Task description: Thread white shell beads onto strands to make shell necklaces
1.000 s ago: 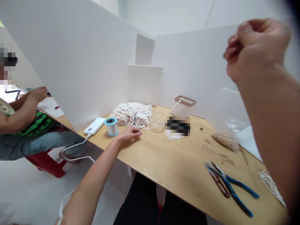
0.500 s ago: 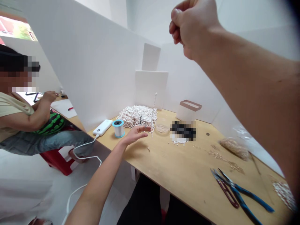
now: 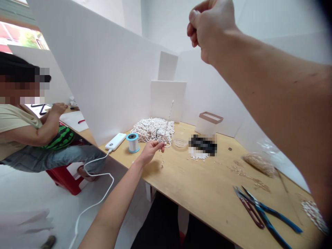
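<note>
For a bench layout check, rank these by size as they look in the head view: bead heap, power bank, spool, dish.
1. Bead heap
2. Power bank
3. Spool and dish: these look too close in size to rank.

One spool [image 3: 132, 142], one power bank [image 3: 115, 141], one pliers [image 3: 269, 215], one snips [image 3: 249, 211], one co-worker [image 3: 26, 135]
</note>
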### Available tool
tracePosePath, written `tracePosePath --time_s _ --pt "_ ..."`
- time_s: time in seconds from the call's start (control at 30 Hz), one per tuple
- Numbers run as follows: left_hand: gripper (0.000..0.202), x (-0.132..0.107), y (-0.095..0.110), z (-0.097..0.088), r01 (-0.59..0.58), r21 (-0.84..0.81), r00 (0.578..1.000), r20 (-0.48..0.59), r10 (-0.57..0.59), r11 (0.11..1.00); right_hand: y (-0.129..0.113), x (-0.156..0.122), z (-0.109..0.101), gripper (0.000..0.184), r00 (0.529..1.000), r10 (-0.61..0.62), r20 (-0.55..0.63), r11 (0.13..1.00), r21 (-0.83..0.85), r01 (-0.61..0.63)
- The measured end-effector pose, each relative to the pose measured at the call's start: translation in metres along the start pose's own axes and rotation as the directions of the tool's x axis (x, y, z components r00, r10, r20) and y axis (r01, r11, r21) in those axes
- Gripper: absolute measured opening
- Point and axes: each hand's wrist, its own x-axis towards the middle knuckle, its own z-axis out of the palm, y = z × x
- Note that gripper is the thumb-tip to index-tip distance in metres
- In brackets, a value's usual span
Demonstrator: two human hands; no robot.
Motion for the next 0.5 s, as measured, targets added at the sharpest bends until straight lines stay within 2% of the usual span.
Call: tracePosePath --time_s 0.1,0.27,0.47,0.5 --pt "0.04 0.0 -0.003 -0.002 0.026 -0.044 0.999 0.023 -0.025 0.999 -0.004 -0.003 0.0 0.014 1.0 -0.003 -0.003 1.0 -0.024 0.003" --pt "0.032 -0.001 -0.008 -0.007 0.045 -0.151 0.995 0.095 -0.031 0.988 -0.006 -0.004 0.002 0.026 0.994 0.05 -0.1 0.999 0.022 -0.048" --pt "0.029 -0.003 -0.016 -0.009 0.049 -0.327 0.996 0.082 -0.023 0.944 -0.004 -0.001 0.001 0.029 0.985 0.106 -0.139 0.994 0.008 -0.106" --pt "0.03 -0.003 -0.017 -0.01 0.049 -0.332 0.997 0.08 -0.024 0.942 -0.001 0.003 0.0 0.029 0.987 0.112 -0.113 0.994 0.027 -0.11"
